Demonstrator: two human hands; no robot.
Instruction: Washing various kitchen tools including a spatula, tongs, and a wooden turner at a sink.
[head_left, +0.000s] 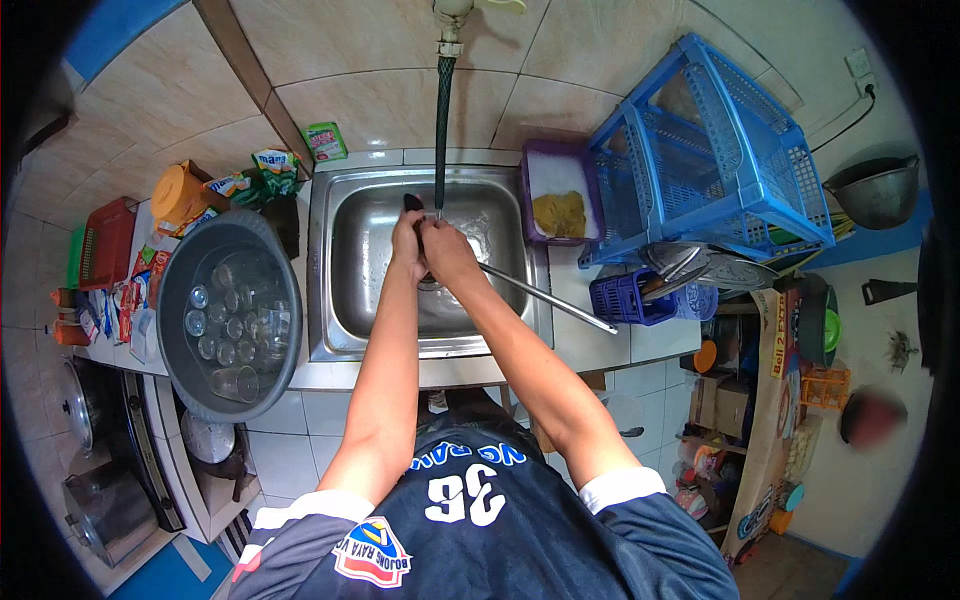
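Both hands are together over the stainless steel sink (360, 300), just below the end of a dark green hose (445, 127). Between them is a long utensil with a metal shaft (555, 300) that slants out over the sink's right rim. A dark piece (412, 202) sticks up past my left hand (407, 247), which is closed around it. My right hand (448, 251) overlaps the left and grips the same utensil. The fingers hide where the shaft and the dark part join.
Left of the sink, a grey plastic basin (169, 315) holds several drinking glasses (234, 328). On the right are a purple tub (531, 195) with a yellow sponge (559, 215), a tilted blue plastic rack (652, 180), a blue utensil basket (626, 300) and metal lids (720, 270).
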